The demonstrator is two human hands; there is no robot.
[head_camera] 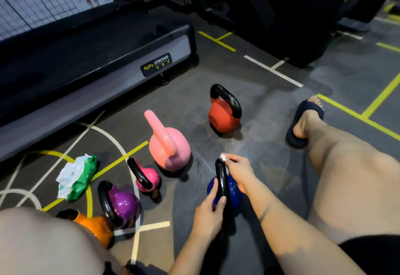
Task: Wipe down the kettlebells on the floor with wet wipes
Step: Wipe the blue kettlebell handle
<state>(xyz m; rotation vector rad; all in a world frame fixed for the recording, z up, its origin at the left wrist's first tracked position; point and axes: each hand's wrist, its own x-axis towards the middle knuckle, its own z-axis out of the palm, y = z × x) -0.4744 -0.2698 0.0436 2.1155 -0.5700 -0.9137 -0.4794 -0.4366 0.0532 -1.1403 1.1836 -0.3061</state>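
A blue kettlebell (234,190) with a black handle stands on the floor between my hands. My left hand (208,212) grips the near side of its handle. My right hand (237,172) pinches a small white wet wipe (223,157) against the top of the handle. Around it stand a red kettlebell (223,116), a large light-pink one (171,147), a small hot-pink one (149,177), a purple one (123,203) and an orange one (95,225), partly hidden behind my left knee.
A green pack of wet wipes (78,176) lies open on the floor at the left. A treadmill (97,58) runs along the far left, dark gym machines (298,15) behind. My right leg stretches out to a slipper (303,121).
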